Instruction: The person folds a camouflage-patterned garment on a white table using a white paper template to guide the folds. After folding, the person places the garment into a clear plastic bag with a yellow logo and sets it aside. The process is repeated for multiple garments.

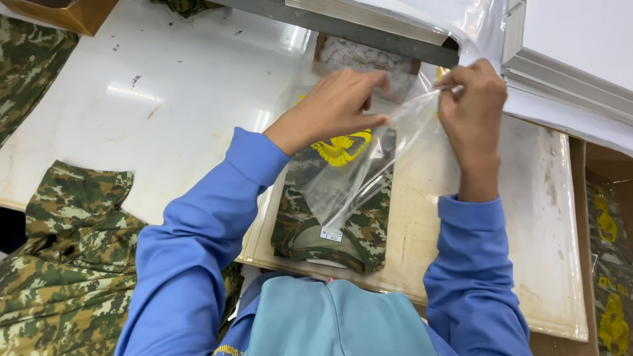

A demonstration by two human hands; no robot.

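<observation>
White counter, glossy, scuffed, dark specks near the top. Pile of camouflage garments at lower left, hanging over the counter edge; more camouflage fabric at upper left. Corner of a brown cardboard box top left. Small tray of white pieces under a grey shelf edge. White stacked boards at upper right. Bagged camouflage garments with yellow print in a carton at far right.
</observation>
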